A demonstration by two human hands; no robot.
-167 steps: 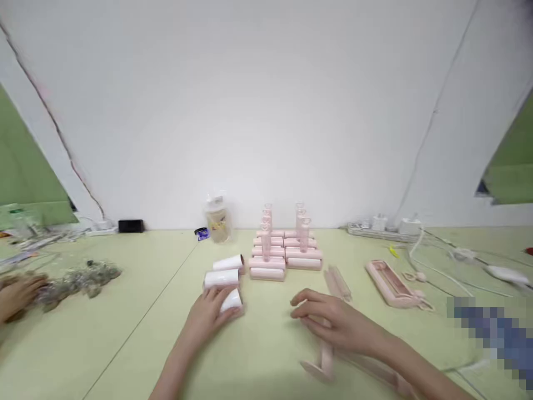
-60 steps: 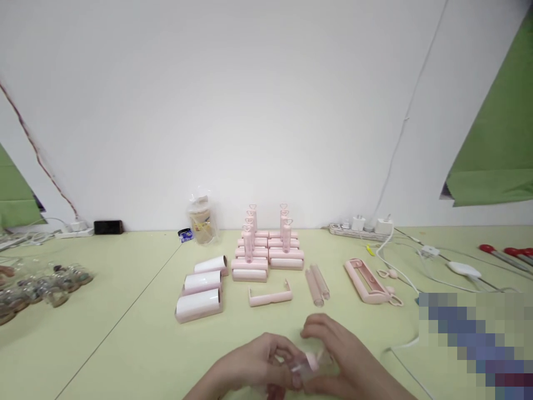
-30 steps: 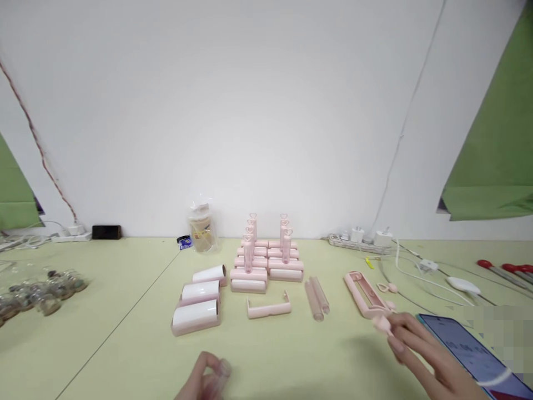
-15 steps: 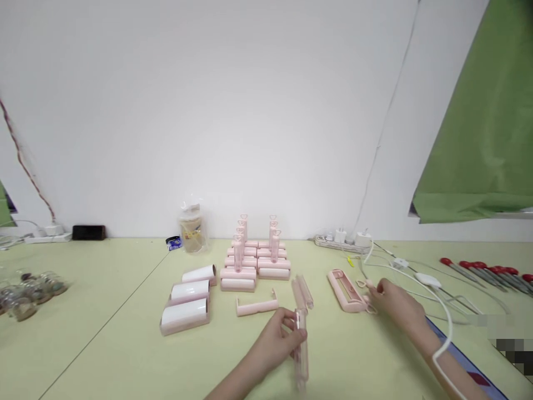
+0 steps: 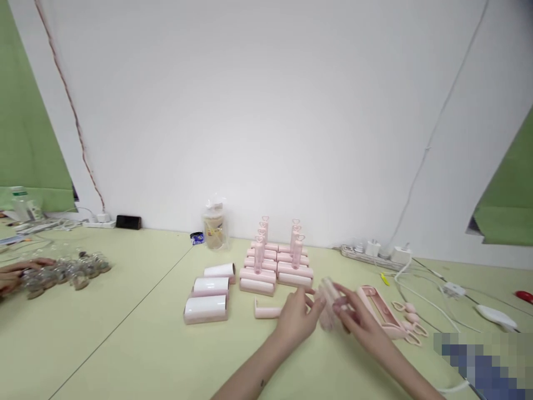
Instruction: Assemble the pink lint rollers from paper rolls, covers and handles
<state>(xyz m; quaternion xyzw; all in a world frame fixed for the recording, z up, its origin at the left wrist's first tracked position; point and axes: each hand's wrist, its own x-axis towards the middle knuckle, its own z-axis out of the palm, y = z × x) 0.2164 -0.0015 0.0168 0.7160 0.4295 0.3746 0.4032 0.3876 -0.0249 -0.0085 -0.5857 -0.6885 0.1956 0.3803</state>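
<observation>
My left hand (image 5: 296, 318) and my right hand (image 5: 358, 319) meet over the table, on either side of a pair of translucent pink tubes (image 5: 328, 304). The left fingertips pinch the tubes from the left. My right hand's fingers curl round them from the right. The picture is slightly smeared there. Just left of my left hand lies a pink bracket (image 5: 265, 311). To the right of my right hand lies a pink roller frame (image 5: 378, 303).
Three white rolls in pink holders (image 5: 209, 297) lie to the left, a stack of pink rollers (image 5: 275, 262) behind. A plastic jar (image 5: 215, 228), a power strip (image 5: 375, 253), cables and small heart-shaped parts (image 5: 410, 323) are near. Another person's hand (image 5: 12, 272) works among small glass jars (image 5: 69, 272).
My right hand came back from the pink frame to the tubes. My left hand moved forward with its tube to meet it. The view swung left.
</observation>
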